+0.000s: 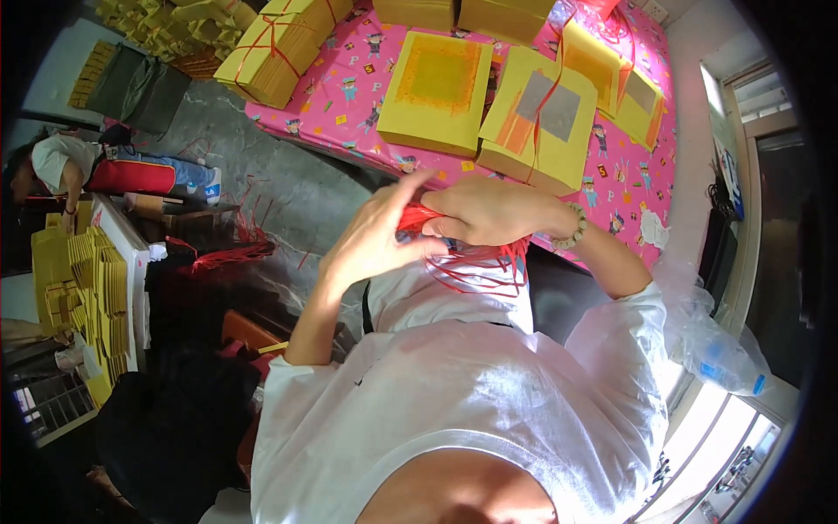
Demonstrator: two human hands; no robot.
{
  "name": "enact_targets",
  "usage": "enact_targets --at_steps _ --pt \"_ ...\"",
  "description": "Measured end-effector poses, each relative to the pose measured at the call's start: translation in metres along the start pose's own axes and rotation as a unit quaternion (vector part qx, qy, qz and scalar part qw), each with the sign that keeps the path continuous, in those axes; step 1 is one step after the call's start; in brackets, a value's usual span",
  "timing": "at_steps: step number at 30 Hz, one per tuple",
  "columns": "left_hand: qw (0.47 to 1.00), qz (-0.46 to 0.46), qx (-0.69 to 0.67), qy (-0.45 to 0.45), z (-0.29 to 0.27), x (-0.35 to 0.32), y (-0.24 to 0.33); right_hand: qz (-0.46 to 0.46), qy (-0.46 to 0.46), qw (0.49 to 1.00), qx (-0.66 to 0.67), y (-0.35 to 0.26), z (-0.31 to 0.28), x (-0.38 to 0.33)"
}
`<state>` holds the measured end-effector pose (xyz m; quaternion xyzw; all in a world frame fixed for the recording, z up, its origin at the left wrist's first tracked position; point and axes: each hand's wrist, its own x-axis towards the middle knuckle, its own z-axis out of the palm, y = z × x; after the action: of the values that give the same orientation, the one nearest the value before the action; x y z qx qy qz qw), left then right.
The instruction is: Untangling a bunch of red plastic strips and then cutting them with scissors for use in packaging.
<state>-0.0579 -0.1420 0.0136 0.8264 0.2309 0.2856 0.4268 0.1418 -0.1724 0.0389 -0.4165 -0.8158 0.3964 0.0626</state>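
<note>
While both forearms bend inward across a white T-shirt (471, 384), the two hands meet just above the centre, at 12 o'clock, over a bundle of thin red plastic strands (417, 218). The left hand (377, 229) rises from the 8 o'clock side with its wrist nearly straight; its forefinger stretches toward 1 o'clock and its thumb toward 3, spread apart around the bundle. Its remaining fingers are mostly hidden, so I cannot tell how tightly they close. The right hand (493, 212) arrives from 3 o'clock, back upward and knuckles bent, its thumb and curled fingers pinching the strands beside the left thumb. A beaded bracelet (572, 225) circles its wrist. Loose strand ends droop below the right hand, toward 2 o'clock, in front of the lap.

Beyond the hands, a pink cartoon-printed tablecloth (340, 87) spreads from 11 to 2 o'clock. On it sit a yellow paper stack with an orange-printed panel (441, 79) at 12, a grey-panelled yellow stack (559, 118) crossed by a red strand at 1, and a red-tied yellow bundle (278, 57) at 11. Between 9 and 10 o'clock, another person (70, 166) leans over yellow paper stacks (96, 275).
</note>
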Motion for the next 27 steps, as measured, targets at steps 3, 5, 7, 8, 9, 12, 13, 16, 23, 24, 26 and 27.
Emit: enact_targets --at_steps 3,5,7,8,9,12,13,16,23,24,26,27 --pt "0.991 -0.045 0.075 -0.101 0.005 -0.001 -0.005 -0.061 0.015 0.995 0.078 0.005 0.001 -0.005" --pt "0.966 -0.015 0.206 -0.153 0.009 -0.012 -0.014 -0.004 -0.048 0.994 0.099 -0.002 -0.004 -0.015" --pt "0.967 -0.001 0.202 -0.152 0.002 -0.017 -0.014 0.056 -0.114 0.984 0.121 -0.006 -0.012 -0.026" --pt "0.965 0.004 0.213 -0.152 -0.005 -0.021 -0.015 0.052 -0.111 0.984 0.128 -0.004 -0.016 -0.034" --pt "0.962 0.007 0.228 -0.150 -0.012 -0.027 -0.015 0.046 -0.107 0.984 0.132 -0.004 -0.019 -0.042" --pt "0.964 0.024 0.234 -0.127 -0.024 -0.040 -0.019 0.043 -0.102 0.993 0.029 -0.004 -0.028 -0.066" --pt "0.964 0.023 0.234 -0.121 -0.026 -0.045 -0.024 0.019 -0.076 0.996 -0.028 -0.002 -0.028 -0.074" --pt "0.965 0.021 0.234 -0.117 -0.020 -0.053 -0.048 0.010 -0.031 0.999 -0.019 0.002 -0.026 -0.085" --pt "0.984 0.046 0.133 -0.110 0.006 -0.007 -0.010 0.096 -0.034 0.988 -0.119 -0.015 -0.010 -0.069" --pt "0.989 0.051 0.085 -0.114 0.013 0.000 -0.001 0.097 -0.027 0.986 -0.130 -0.019 -0.006 -0.063" --pt "0.987 0.013 0.050 -0.151 0.034 0.005 0.006 0.104 -0.035 0.983 -0.148 -0.024 0.000 -0.053" --pt "0.980 -0.044 0.027 -0.192 0.044 0.005 0.004 0.108 -0.036 0.983 -0.147 -0.023 -0.001 -0.055"
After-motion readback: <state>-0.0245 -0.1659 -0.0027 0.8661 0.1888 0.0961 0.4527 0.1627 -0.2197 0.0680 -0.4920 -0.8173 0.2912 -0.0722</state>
